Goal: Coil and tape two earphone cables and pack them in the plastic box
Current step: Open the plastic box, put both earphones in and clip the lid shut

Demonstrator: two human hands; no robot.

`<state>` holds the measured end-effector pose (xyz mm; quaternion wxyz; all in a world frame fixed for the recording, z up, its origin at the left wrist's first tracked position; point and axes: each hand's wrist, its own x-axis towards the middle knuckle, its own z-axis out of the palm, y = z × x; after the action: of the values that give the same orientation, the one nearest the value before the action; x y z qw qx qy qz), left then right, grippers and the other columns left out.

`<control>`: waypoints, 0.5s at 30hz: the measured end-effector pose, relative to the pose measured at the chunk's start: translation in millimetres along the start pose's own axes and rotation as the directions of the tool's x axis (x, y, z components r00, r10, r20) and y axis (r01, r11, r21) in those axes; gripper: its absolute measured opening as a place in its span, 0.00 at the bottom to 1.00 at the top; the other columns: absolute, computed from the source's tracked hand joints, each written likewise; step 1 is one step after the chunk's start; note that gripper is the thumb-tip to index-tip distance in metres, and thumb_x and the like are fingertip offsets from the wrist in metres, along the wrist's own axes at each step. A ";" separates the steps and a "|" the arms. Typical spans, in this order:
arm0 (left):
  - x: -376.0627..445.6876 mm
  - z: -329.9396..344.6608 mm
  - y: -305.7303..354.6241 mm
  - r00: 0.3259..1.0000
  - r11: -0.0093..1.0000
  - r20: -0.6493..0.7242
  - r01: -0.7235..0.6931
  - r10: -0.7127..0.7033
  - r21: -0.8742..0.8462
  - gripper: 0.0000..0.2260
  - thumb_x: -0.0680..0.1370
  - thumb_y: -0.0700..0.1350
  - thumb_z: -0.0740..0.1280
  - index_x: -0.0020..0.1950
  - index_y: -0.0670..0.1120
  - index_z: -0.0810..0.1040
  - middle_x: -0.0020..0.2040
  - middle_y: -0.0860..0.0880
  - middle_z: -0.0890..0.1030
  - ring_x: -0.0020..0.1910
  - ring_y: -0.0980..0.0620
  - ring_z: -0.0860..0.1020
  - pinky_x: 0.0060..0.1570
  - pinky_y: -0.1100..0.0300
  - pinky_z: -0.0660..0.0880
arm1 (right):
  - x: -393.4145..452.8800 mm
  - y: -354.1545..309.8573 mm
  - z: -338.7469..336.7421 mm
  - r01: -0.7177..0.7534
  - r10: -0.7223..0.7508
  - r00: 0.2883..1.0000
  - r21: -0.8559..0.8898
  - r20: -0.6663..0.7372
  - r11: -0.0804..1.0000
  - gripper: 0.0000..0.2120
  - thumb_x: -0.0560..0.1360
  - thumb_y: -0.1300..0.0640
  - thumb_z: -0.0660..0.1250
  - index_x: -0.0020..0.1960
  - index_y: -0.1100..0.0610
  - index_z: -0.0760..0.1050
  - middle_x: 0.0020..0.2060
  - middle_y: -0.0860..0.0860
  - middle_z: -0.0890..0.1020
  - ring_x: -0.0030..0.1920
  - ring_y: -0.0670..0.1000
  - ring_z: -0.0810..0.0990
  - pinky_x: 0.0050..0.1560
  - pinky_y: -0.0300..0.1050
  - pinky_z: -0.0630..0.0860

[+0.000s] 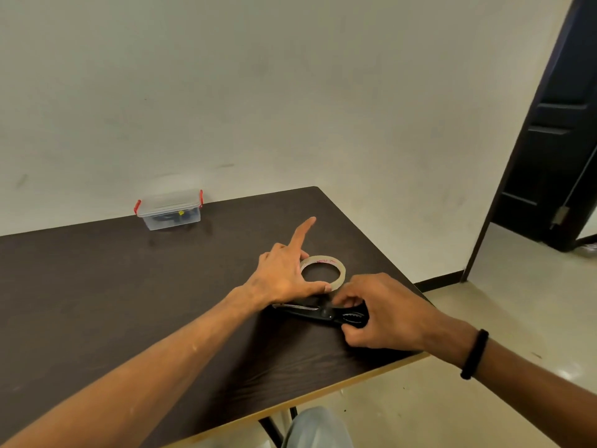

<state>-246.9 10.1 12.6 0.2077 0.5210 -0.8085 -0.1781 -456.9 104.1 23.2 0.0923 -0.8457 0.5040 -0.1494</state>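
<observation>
A roll of clear tape (pixel 336 267) lies flat on the dark table (pixel 129 302). My left hand (pixel 284 273) holds the roll at its left and near edge, thumb against the rim and index finger pointing away. Just in front lie black scissors (pixel 318 313), blades to the left. My right hand (pixel 384 310) grips their black handles with curled fingers. A clear plastic box (pixel 169 209) with red latches stands closed at the table's far edge by the wall, with dark cable and something yellow inside.
The table's right edge runs diagonally close to my right hand, with tiled floor (pixel 452 399) beyond. A dark open door (pixel 555 140) stands at the right. My knee (pixel 319 428) shows below the near table edge.
</observation>
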 end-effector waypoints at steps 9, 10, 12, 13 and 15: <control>22.8 -11.8 -10.0 0.997 0.994 0.069 0.038 -0.031 -0.103 0.52 0.68 0.66 0.78 0.81 0.67 0.47 0.64 0.50 0.82 0.55 0.50 0.81 0.69 0.46 0.73 | -8.8 22.2 -1.3 0.061 -0.064 0.996 -0.047 -0.058 0.997 0.19 0.71 0.43 0.70 0.60 0.47 0.85 0.51 0.41 0.84 0.53 0.43 0.80 0.54 0.38 0.79; 24.2 -12.3 -10.5 0.996 0.986 0.069 0.059 -0.049 -0.157 0.47 0.71 0.66 0.76 0.81 0.65 0.51 0.64 0.50 0.82 0.58 0.49 0.80 0.69 0.49 0.73 | -11.7 25.7 -2.6 0.049 -0.052 0.995 -0.032 -0.090 0.998 0.19 0.71 0.43 0.71 0.59 0.48 0.86 0.51 0.41 0.84 0.52 0.43 0.80 0.53 0.39 0.80; 27.2 -13.7 -12.1 0.994 0.954 0.028 0.113 -0.110 -0.276 0.34 0.78 0.65 0.69 0.80 0.59 0.61 0.65 0.50 0.82 0.64 0.49 0.79 0.68 0.51 0.72 | -17.2 33.8 -4.2 0.024 -0.022 0.981 0.006 -0.190 1.000 0.19 0.70 0.43 0.71 0.57 0.49 0.87 0.50 0.41 0.84 0.50 0.43 0.82 0.50 0.39 0.82; 28.6 -14.4 -13.4 0.990 0.940 -0.009 0.134 -0.144 -0.314 0.28 0.81 0.63 0.65 0.79 0.57 0.66 0.64 0.49 0.83 0.65 0.49 0.79 0.68 0.51 0.72 | -19.0 37.0 -5.3 0.010 -0.003 0.969 0.026 -0.249 1.000 0.18 0.69 0.44 0.73 0.56 0.50 0.87 0.49 0.41 0.84 0.49 0.43 0.83 0.49 0.39 0.82; 31.1 -15.3 -17.1 0.978 0.926 -0.081 0.155 -0.193 -0.344 0.21 0.84 0.60 0.60 0.75 0.54 0.72 0.63 0.49 0.83 0.64 0.48 0.80 0.67 0.50 0.74 | -19.8 42.6 -6.5 -0.037 0.063 0.927 0.078 -0.370 0.996 0.15 0.68 0.50 0.78 0.54 0.52 0.88 0.47 0.42 0.85 0.47 0.43 0.84 0.49 0.40 0.83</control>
<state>-237.3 -26.3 21.7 0.3224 0.5569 -0.7037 -0.3013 -503.1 101.3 13.2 0.0284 -0.7852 0.5282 -0.3220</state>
